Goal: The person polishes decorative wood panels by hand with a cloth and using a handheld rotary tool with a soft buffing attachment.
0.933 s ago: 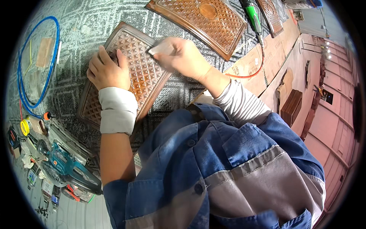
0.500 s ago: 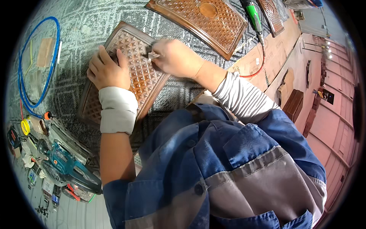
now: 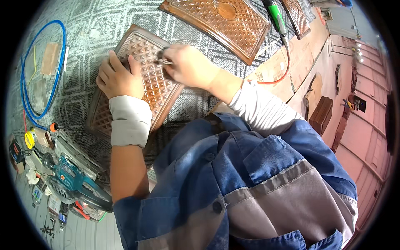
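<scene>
A brown carved wooden panel [image 3: 156, 85] with a grid of raised pyramids and a moulded border lies slantwise on a grey patterned cloth. My left hand [image 3: 121, 79] rests on its left part, fingers spread and pressed flat. At the panel's far right border, my right hand [image 3: 189, 66] is closed in a pinch around a small folded piece of sandpaper [image 3: 165, 62]. Only the pale folded edge of that piece shows; the fingers cover the rest and are slightly blurred. Its face against the border is hidden.
A second carved panel [image 3: 200, 18] lies beyond, a third [image 3: 296, 21] at far right. Between them sits a green-and-black power tool [image 3: 276, 18] with a red cord. At left are a coiled blue hose [image 3: 63, 50], a teal power tool [image 3: 75, 179] and a yellow tape roll [image 3: 29, 140].
My right hand, with the sandpaper, has shifted slightly left and nearer along the panel's border. My left hand stays in place on the panel.
</scene>
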Demonstrator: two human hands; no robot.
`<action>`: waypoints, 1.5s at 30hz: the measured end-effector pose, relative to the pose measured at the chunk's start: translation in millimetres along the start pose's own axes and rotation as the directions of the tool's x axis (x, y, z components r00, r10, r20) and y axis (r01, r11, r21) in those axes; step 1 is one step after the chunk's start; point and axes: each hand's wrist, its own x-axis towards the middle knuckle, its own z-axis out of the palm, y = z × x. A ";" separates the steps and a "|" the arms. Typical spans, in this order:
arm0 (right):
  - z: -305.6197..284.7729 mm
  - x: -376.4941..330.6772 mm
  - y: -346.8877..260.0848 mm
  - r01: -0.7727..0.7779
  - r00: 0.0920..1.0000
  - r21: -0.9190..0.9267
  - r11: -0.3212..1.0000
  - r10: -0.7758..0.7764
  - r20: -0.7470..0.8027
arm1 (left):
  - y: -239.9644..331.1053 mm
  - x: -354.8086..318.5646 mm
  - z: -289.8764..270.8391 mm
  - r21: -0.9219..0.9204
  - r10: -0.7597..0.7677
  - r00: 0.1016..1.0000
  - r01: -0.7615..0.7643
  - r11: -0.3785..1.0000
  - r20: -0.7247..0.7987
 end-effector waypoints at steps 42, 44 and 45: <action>1.2 -11.0 17.1 -0.071 0.994 0.002 0.997 0.071 -0.086 | 17.4 3.4 -4.8 -0.071 0.065 0.996 -0.061 0.996 0.058; 6.7 -10.8 14.9 -0.099 0.991 0.000 0.995 0.099 -0.095 | 17.8 3.4 -4.0 -0.073 0.067 0.997 -0.063 0.995 0.049; 9.4 -11.1 13.0 -0.113 0.989 -0.001 0.994 0.112 -0.100 | 18.1 3.1 -4.0 -0.073 0.067 0.997 -0.064 0.995 0.044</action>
